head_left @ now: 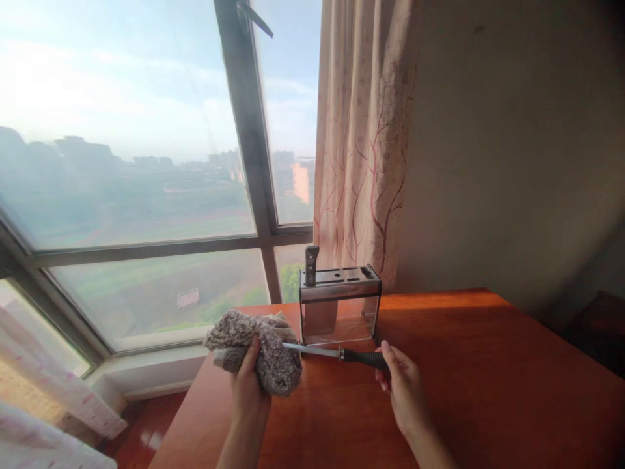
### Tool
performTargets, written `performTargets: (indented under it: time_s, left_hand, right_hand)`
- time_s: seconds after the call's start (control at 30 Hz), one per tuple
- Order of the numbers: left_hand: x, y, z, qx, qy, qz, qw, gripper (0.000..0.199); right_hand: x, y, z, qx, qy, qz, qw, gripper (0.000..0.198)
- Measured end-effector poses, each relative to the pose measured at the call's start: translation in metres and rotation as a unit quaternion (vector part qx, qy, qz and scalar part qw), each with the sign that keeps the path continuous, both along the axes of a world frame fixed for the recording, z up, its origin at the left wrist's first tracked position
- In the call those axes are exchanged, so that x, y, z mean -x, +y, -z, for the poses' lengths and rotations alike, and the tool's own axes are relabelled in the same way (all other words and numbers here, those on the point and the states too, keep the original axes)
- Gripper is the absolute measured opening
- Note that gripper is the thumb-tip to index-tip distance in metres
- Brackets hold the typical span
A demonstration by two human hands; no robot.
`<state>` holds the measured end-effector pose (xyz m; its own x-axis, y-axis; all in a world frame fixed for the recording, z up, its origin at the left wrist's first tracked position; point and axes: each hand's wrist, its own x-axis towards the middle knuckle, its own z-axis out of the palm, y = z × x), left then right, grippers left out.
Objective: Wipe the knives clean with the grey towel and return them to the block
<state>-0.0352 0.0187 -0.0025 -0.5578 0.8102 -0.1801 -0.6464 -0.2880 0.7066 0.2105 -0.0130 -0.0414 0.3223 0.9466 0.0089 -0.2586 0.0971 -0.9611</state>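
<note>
My left hand (250, 384) is closed on a bunched, fluffy grey-brown cloth (279, 365), with the thumb pressed on top. Out of the cloth's right side runs the thin, pale rod of a honing steel (319, 351); its tip is hidden in the folds. My right hand (404, 387) grips the end of the steel's black handle, holding it nearly level above the table. Just behind stands a clear-sided knife block (354, 319) with a dark top. One cleaver (311, 267) sits upright in its left slot, its blade showing through the clear wall.
The reddish-brown wooden table (488, 384) extends under both hands, its left edge slanting toward me. Behind it are a large window (146, 195) and a beige curtain (361, 143) with a branch pattern. A plain wall (488, 163) rises at the right.
</note>
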Motion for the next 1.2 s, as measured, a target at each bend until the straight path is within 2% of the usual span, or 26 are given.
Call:
performTargets:
  time_s: [0.13, 0.27, 0.33, 0.43, 0.57, 0.73, 0.83, 0.97, 1.2]
  left_hand:
    - [-0.009, -0.002, 0.003, -0.007, -0.027, 0.030, 0.999, 0.026]
    - [-0.028, -0.009, 0.010, 0.022, -0.023, 0.092, 0.995, 0.032]
    - [-0.040, -0.014, 0.015, 0.040, -0.016, 0.140, 0.989, 0.038]
    - [-0.053, -0.021, 0.020, 0.026, 0.013, 0.180, 0.983, 0.051]
    - [-0.060, -0.024, 0.023, 0.000, 0.038, 0.201, 0.979, 0.062]
    - [-0.061, -0.026, 0.021, 0.022, 0.038, 0.252, 0.967, 0.071]
    - [-0.062, -0.028, 0.017, 0.030, 0.049, 0.238, 0.969, 0.071]
    - [-0.062, -0.030, 0.012, 0.034, 0.079, 0.219, 0.972, 0.067]
    - [-0.055, -0.025, 0.010, 0.065, 0.231, 0.191, 0.952, 0.053]
  right_hand:
    - [0.005, 0.000, -0.001, 0.002, 0.006, -0.022, 1.000, 0.041]
    - [0.015, -0.004, -0.005, -0.021, -0.022, -0.082, 0.996, 0.041]
    - [0.020, -0.005, -0.004, -0.029, -0.032, -0.109, 0.993, 0.038]
    - [0.026, -0.006, 0.001, -0.047, -0.052, -0.138, 0.988, 0.035]
    - [0.025, -0.005, 0.008, -0.096, -0.134, -0.114, 0.980, 0.026]
    - [0.023, -0.005, 0.004, -0.204, -0.261, -0.070, 0.941, 0.013]
    - [0.023, -0.007, -0.001, -0.251, -0.304, -0.045, 0.918, 0.012]
    - [0.022, -0.009, -0.003, -0.271, -0.350, -0.021, 0.897, 0.014]
    - [0.020, -0.012, -0.003, -0.235, -0.378, -0.028, 0.895, 0.016]
